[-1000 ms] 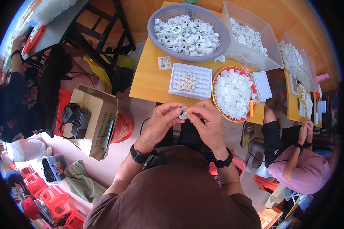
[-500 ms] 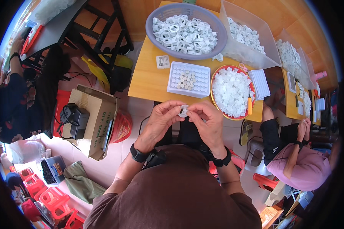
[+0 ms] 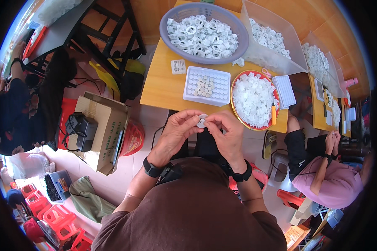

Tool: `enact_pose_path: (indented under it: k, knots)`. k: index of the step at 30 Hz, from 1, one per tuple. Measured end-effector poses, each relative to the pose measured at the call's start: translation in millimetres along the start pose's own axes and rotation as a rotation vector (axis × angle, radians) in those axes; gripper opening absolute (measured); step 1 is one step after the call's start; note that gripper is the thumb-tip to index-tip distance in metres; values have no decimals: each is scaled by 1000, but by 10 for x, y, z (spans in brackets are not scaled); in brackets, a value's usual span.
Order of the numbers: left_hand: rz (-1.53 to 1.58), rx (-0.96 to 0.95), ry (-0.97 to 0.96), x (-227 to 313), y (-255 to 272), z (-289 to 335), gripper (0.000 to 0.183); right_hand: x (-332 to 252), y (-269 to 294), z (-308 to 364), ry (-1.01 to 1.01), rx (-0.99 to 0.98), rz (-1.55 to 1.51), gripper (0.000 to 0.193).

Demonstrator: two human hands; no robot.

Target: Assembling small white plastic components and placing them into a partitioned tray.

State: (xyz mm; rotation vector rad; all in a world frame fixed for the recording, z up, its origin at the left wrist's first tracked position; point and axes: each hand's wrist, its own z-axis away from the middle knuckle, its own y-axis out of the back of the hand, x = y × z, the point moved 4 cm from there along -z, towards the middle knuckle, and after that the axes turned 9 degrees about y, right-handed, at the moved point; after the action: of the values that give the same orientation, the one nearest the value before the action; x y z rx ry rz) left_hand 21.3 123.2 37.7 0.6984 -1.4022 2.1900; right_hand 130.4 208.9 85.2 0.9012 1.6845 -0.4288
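A small round white plastic part [image 3: 202,121] is held between both hands, just off the front edge of the yellow table. My left hand [image 3: 176,130] pinches its left side. The thumb and fingers of my right hand [image 3: 225,131] are closed on its right side. Just beyond my hands, a white tray [image 3: 189,97] with rows of round hollows carries several small round discs [image 3: 203,86]. To its right, a red-rimmed round tray [image 3: 236,109] is heaped with translucent white plastic pieces [image 3: 254,99]. An orange-handled tool [image 3: 274,113] leans on that tray's right edge.
A grey-purple basket [image 3: 165,44] of white plastic parts stands at the table's back, beside a translucent bin [image 3: 295,62] of similar parts. Pink scissors [image 3: 266,72] and white trays [image 3: 285,93] lie to the right. A cardboard box [image 3: 109,138] stands left. Another person [image 3: 329,182] sits at right.
The white part has turned slightly between my fingers, with its dark opening less visible now. Both hands stay in nearly the same place.
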Motion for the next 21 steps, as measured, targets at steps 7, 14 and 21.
enact_pose_path:
  k: [7,14,21]
  knots:
    - [-4,25,25,-12,-13,7,20,18,-3,10,76,3,52,10]
    - [-29,36,28,-30,16,4,19,-31,-36,42,225,-38,273,11]
    - [-87,62,31,-15,-16,4,19,-43,-11,75,299,-54,377,14]
